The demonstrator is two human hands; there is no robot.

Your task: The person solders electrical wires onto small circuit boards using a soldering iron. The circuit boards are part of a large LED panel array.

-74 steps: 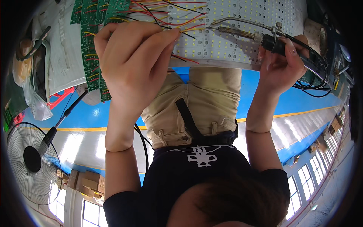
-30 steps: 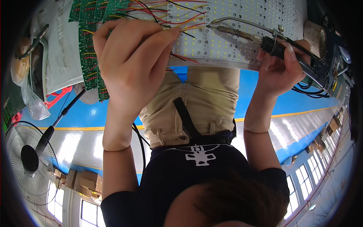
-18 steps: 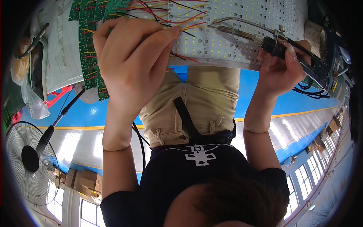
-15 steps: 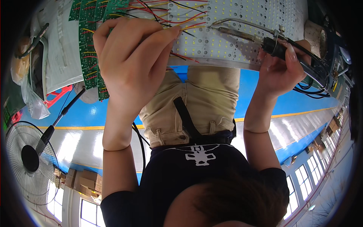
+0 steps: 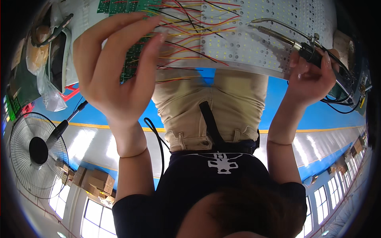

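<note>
My right hand (image 5: 311, 77) grips the black handle of a soldering iron (image 5: 279, 37); a thin curved metal tube (image 5: 278, 23) is clamped alongside it. The iron's tip points left over a white LED board sheet (image 5: 226, 53) dotted with small yellow LEDs and holes. My left hand (image 5: 115, 75) hovers over green circuit boards (image 5: 134, 55), its thumb and fingers apart with nothing seen between them. Red, black and yellow wires (image 5: 186, 37) run from the green boards across the left part of the white sheet, several with ends hanging over the near edge.
Black cables (image 5: 345, 101) trail beside the right hand. A clear plastic bag (image 5: 51, 95) and a dark-handled item (image 5: 59, 29) lie at the left. On the floor at the left stands a black fan (image 5: 38, 150), with cardboard boxes (image 5: 97, 182) farther off.
My left hand has left the wire ends, moved left over the green boards and spread its fingers. The soldering iron stays in my right hand; the whole view has shifted somewhat.
</note>
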